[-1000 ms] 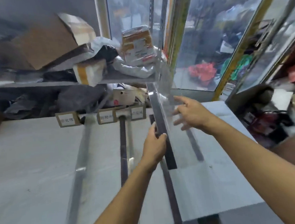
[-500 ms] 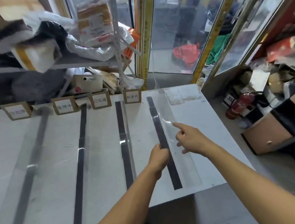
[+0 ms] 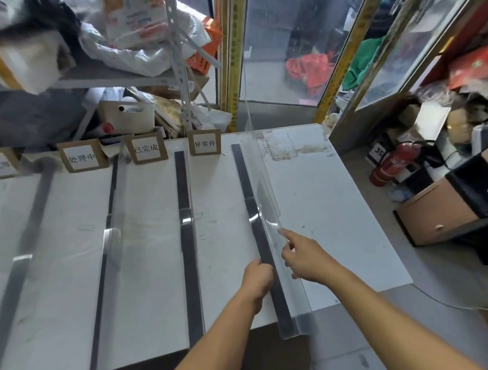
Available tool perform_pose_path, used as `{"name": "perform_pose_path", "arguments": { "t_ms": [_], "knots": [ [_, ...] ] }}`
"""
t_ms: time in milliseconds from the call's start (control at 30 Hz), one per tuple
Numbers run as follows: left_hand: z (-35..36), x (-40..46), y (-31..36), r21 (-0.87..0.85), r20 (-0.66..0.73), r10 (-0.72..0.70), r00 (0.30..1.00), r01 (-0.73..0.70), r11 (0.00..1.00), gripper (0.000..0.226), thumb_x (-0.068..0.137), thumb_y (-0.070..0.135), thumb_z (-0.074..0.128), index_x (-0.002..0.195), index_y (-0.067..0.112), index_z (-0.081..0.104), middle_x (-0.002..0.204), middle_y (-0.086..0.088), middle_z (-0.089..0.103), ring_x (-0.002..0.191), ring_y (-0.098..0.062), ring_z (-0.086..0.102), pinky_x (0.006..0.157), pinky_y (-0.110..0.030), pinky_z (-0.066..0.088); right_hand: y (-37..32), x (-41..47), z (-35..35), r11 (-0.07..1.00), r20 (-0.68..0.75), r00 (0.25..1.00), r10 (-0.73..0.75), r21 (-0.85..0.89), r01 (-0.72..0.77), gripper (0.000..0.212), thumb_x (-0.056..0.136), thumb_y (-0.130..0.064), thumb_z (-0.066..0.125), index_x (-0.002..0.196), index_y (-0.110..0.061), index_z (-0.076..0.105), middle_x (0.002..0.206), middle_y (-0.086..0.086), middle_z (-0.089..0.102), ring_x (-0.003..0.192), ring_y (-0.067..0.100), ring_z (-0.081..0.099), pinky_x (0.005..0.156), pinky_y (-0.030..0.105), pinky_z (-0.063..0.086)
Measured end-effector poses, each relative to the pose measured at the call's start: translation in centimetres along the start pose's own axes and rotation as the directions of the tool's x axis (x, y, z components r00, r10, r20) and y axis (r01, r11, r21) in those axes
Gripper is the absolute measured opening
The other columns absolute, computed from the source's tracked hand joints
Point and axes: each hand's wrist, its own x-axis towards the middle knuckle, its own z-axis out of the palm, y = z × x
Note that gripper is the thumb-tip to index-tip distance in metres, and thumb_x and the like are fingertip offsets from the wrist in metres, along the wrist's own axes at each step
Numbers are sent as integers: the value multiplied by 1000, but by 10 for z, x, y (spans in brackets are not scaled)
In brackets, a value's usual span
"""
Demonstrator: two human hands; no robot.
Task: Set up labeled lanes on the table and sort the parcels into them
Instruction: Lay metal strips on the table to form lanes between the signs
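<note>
Seen from the head camera, a person works at a white table [image 3: 326, 207] laid out with four long dividers running front to back. The left hand [image 3: 257, 280] curls its fingers around the rightmost clear divider [image 3: 266, 241] at its dark base strip, near the table's front edge. The right hand [image 3: 304, 259] rests just beside it, index finger extended against the divider's transparent upright wall, the other fingers loosely bent. Four cardboard-framed lane labels [image 3: 204, 142] stand along the table's far edge. Parcels [image 3: 133, 15] sit piled on a shelf behind the table; a red fire extinguisher [image 3: 392, 161] lies on the floor at right
</note>
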Motion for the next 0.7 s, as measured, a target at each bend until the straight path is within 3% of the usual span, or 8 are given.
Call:
{"name": "perform_pose_path", "arguments": {
  "t_ms": [133, 233, 400, 567, 700],
  "knots": [
    [5, 3, -4, 14, -12, -3, 1000, 3, 1000, 41, 91, 3, 39, 130, 7, 51, 130, -9, 55, 110, -23, 54, 94, -34, 47, 11, 3, 0, 1000, 30, 999, 13, 0, -13, 57, 101, -22, 43, 154, -35, 28, 96, -5, 59, 88, 21, 66, 73, 34, 63],
    [7, 7, -9, 4, -7, -12, 1000, 12, 1000, 35, 93, 2, 38, 122, 12, 54, 118, -5, 57, 92, -13, 54, 80, -29, 44, 17, 5, 0, 1000, 51, 998, 23, -1, -23, 58, 99, -21, 45, 153, -36, 30, 96, 1, 62, 89, 25, 66, 74, 37, 62],
    [7, 12, -11, 49, -37, -11, 999, 13, 999, 43, 94, 4, 39, 136, 6, 48, 138, -13, 52, 118, -27, 53, 90, -33, 46, 21, 10, -4, 997, 90, 993, 72, 10, -73, 55, 96, -23, 49, 149, -27, 36, 94, -3, 62, 91, 21, 68, 63, 22, 60],
    [6, 14, -12, 76, -65, 3, 998, 1, 997, 53, 96, 5, 39, 148, 11, 37, 155, -9, 36, 136, -30, 42, 106, -40, 41, 23, 15, -7, 996, 120, 988, 94, -7, -94, 50, 96, -26, 51, 144, -23, 40, 103, 0, 62, 90, 16, 68, 74, 30, 62],
    [2, 14, -12, 75, -68, 20, 997, -15, 997, 54, 96, 3, 37, 149, 12, 36, 154, -9, 39, 136, -28, 42, 104, -36, 41, 21, 20, -7, 995, 146, 984, 100, -26, -97, 51, 96, -34, 54, 143, -21, 41, 102, -2, 61, 88, 15, 68, 69, 27, 61]
  ]
}}
